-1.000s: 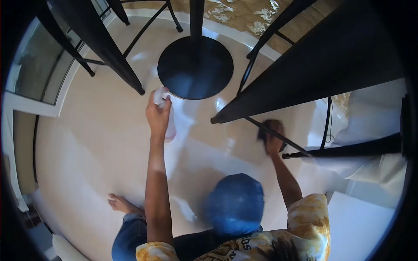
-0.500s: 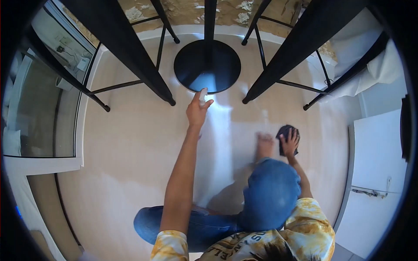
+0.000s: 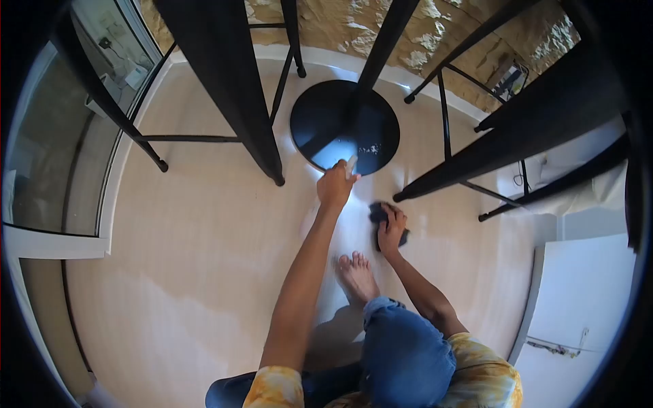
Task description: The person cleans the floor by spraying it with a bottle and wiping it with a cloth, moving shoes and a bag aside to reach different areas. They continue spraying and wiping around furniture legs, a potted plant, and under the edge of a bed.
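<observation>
My left hand is stretched forward and grips a pale spray bottle, held just in front of the round black table base. My right hand presses a dark cloth flat on the light floor, a little right of the left hand. My bare foot rests on the floor just behind both hands, with my knee in blue jeans bent below it.
Black stool legs stand to the left, and more black legs stand to the right of the base. A rough stone wall runs behind. A glass door lies left, a white cabinet right.
My left hand with the bottle moved closer to the table base. My right hand slid the cloth left across the floor, toward the left hand. My foot now shows ahead of the knee.
</observation>
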Demonstrator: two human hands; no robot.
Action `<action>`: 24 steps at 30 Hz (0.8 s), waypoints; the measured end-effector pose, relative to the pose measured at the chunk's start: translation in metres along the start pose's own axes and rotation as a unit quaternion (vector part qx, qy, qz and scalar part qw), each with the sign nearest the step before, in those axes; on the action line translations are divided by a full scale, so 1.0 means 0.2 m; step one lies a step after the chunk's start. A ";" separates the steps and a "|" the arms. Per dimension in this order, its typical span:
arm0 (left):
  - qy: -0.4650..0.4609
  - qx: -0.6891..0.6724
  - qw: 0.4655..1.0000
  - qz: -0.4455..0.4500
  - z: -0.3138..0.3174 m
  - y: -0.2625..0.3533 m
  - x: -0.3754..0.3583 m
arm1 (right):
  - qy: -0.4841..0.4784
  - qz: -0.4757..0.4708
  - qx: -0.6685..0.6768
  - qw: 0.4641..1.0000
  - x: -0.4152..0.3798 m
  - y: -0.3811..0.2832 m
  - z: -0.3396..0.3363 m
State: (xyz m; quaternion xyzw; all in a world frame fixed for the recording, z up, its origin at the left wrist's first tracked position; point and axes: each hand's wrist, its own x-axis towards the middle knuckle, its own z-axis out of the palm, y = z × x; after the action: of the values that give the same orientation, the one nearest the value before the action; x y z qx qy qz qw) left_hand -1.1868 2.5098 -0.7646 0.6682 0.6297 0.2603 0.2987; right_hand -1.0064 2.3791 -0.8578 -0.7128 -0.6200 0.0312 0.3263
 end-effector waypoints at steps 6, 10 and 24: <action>0.166 -0.223 0.960 -0.040 -0.22 -0.13 -0.26 | -0.058 0.020 -0.186 0.981 0.74 -0.28 0.43; 0.185 -0.314 0.928 -0.078 -0.47 -0.21 -0.43 | 0.055 0.086 -0.219 0.970 1.12 -0.06 0.64; 0.325 -0.210 0.911 -0.145 -0.62 -0.36 -0.56 | -0.033 -0.132 0.007 0.991 1.57 0.03 0.69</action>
State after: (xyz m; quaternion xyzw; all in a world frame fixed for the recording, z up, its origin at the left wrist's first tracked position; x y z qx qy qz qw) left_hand -1.3332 2.4094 -0.7290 0.3697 0.7130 0.5428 0.2457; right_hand -0.9909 2.7215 -0.8557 -0.6210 -0.7191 0.0153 0.3116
